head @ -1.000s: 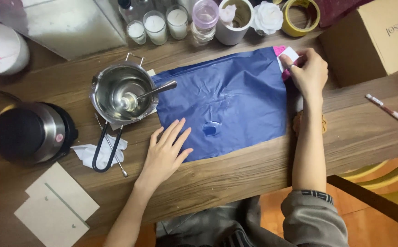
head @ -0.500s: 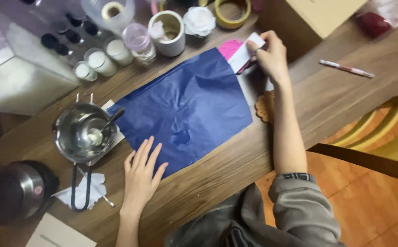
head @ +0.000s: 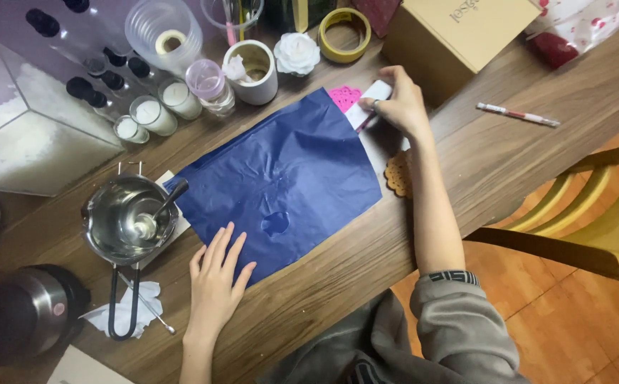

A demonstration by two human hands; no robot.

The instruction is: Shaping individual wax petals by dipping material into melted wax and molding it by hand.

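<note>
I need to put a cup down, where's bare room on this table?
Bare wood lies right of the right hand, between the cardboard box and the pen, and along the near edge below the blue sheet. The back left is crowded with jars and a pot.

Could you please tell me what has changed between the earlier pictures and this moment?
Very little. The right hand stays at the far corner of the blue sheet, fingers on the small white object beside the pink piece. The left hand still lies flat on the sheet's near edge. The metal pot and the sheet have not moved; only the camera view has turned.
</note>
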